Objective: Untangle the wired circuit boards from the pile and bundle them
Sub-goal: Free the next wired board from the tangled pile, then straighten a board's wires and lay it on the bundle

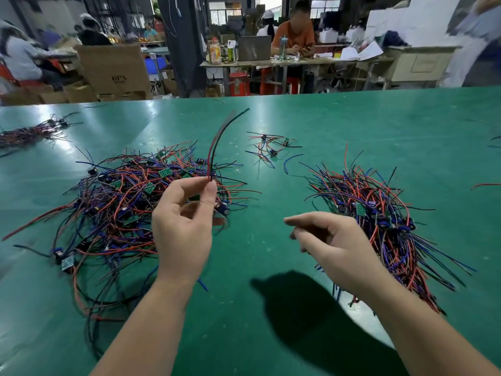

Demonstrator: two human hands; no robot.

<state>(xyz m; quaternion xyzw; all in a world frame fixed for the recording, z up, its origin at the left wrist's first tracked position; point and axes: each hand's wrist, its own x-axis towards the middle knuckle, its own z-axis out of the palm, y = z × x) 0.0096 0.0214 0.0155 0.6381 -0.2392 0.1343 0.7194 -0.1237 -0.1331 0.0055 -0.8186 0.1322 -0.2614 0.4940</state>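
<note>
A tangled pile (127,202) of red, black and blue wires with small green circuit boards lies on the green table (352,126) at the left. My left hand (184,226) is raised over its right edge and pinches a wired board (217,147) between thumb and forefinger; its red and black wires stand upward and a dark part hangs below the fingers. My right hand (336,245) hovers to the right, fingers loosely curled and holding nothing. Behind it lies a gathered bundle (385,221) of wired boards with their wires roughly aligned.
A few loose wired boards (271,147) lie in the middle toward the back. Another bundle (27,134) sits at the far left edge. Stray wires (485,185) lie at the right edge. Beyond the table are cardboard boxes (113,69) and people seated at benches.
</note>
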